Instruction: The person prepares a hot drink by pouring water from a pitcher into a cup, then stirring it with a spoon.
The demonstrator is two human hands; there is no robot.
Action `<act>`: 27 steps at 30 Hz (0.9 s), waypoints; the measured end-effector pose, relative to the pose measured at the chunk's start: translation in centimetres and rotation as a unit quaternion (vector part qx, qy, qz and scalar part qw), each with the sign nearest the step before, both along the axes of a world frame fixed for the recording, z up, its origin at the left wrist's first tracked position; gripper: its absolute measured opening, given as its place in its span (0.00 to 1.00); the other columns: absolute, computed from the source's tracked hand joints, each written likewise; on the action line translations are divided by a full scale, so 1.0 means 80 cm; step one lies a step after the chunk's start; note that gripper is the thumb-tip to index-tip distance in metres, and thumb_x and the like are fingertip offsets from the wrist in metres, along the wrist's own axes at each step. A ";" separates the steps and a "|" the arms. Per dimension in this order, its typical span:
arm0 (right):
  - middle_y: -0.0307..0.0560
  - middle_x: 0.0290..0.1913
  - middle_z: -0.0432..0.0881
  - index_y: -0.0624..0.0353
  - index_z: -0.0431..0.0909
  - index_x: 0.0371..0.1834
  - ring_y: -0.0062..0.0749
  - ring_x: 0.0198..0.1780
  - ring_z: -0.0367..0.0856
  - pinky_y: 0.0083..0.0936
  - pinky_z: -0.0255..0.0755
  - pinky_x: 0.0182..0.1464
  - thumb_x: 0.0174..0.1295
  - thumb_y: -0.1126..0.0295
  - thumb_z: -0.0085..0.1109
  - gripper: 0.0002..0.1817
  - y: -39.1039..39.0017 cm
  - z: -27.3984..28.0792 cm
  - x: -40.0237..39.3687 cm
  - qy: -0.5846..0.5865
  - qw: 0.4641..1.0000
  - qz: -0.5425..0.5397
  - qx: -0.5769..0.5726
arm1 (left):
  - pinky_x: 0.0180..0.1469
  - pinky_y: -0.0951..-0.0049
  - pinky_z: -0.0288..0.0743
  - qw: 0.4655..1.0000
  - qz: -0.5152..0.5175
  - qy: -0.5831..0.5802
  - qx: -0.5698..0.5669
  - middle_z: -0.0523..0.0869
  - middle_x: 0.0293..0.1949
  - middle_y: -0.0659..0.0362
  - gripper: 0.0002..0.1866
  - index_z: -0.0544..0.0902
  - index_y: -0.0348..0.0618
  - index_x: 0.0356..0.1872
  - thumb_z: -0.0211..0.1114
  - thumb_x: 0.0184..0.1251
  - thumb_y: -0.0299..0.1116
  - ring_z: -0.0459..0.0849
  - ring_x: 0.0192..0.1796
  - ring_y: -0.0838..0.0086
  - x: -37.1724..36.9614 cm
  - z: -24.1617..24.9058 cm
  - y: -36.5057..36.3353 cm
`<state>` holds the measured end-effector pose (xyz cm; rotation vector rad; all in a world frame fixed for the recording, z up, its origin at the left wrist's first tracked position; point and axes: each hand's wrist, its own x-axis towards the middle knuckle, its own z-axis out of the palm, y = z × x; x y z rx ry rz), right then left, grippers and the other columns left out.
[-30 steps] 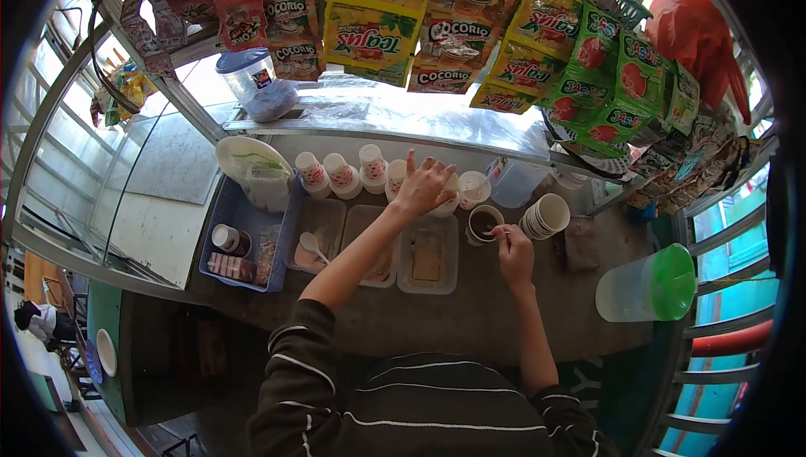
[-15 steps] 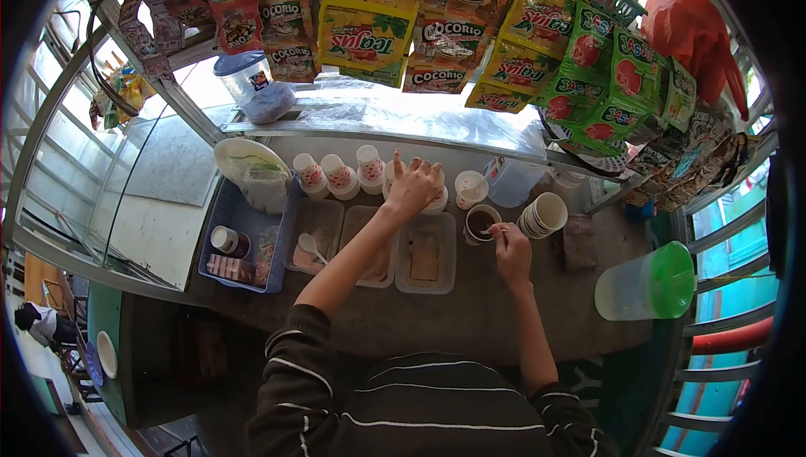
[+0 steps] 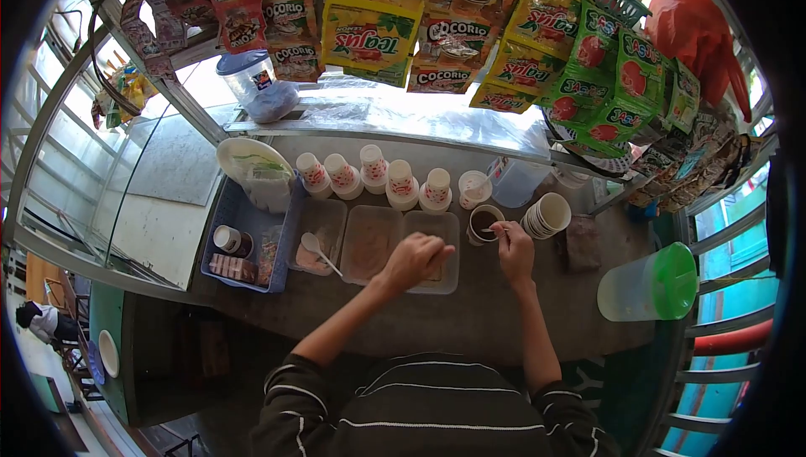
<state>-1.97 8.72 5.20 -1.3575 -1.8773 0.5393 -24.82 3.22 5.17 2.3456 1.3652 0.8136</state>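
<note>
My right hand [image 3: 514, 254] pinches the thin handle of a spoon [image 3: 489, 229], its lower end dipping into a paper cup [image 3: 473, 234] of dark brown liquid. My left hand [image 3: 411, 261] hovers over a clear plastic container [image 3: 450, 276], fingers curled in, with nothing showing between them. Beside that container stand a second container [image 3: 369, 235] with pinkish-brown contents and a third [image 3: 336, 220] with a white spoon [image 3: 317, 249] lying in it. Behind them is a row of upside-down, red-patterned paper cups [image 3: 401, 186]. Another cup [image 3: 473, 189] stands just behind the one with liquid.
Nested paper cups [image 3: 547, 214] lie right of my right hand, beside a brown packet [image 3: 581, 243]. A green-lidded jug [image 3: 648, 283] stands farther right. At left sits a blue basket [image 3: 273, 279] with jars and packets. Drink sachets [image 3: 374, 33] hang overhead.
My left hand has drawn back from the row of cups toward me, its spread fingers now curled. My right hand stays at the cup with the spoon.
</note>
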 end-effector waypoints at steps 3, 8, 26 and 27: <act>0.48 0.35 0.81 0.59 0.81 0.35 0.47 0.34 0.80 0.35 0.72 0.36 0.67 0.65 0.53 0.11 0.002 0.001 -0.005 0.012 1.000 0.001 0.007 | 0.39 0.63 0.74 0.964 0.051 -0.249 -0.071 0.83 0.32 0.55 0.16 0.73 0.41 0.49 0.66 0.63 0.32 0.82 0.31 0.62 0.010 0.008 -0.042; 0.48 0.36 0.82 0.59 0.81 0.36 0.47 0.36 0.81 0.35 0.72 0.37 0.68 0.64 0.52 0.12 0.005 0.002 -0.003 -0.029 0.999 0.019 0.016 | 0.38 0.69 0.75 0.948 0.178 -0.256 -0.058 0.83 0.33 0.55 0.17 0.74 0.40 0.50 0.66 0.62 0.31 0.82 0.31 0.70 -0.011 -0.021 -0.087; 0.49 0.38 0.82 0.60 0.81 0.37 0.49 0.39 0.81 0.37 0.73 0.38 0.68 0.65 0.52 0.11 0.014 0.006 -0.008 -0.051 0.996 0.059 0.035 | 0.38 0.72 0.73 0.862 0.424 -0.270 0.068 0.83 0.32 0.57 0.05 0.81 0.36 0.37 0.61 0.63 0.26 0.81 0.33 0.72 -0.044 -0.027 -0.118; 0.49 0.38 0.82 0.60 0.81 0.37 0.49 0.39 0.81 0.37 0.73 0.38 0.68 0.65 0.52 0.11 0.013 0.007 -0.005 -0.051 0.996 0.060 0.034 | 0.38 0.71 0.73 0.868 0.430 -0.230 0.090 0.83 0.32 0.56 0.05 0.81 0.36 0.37 0.62 0.63 0.27 0.81 0.33 0.71 -0.048 -0.030 -0.119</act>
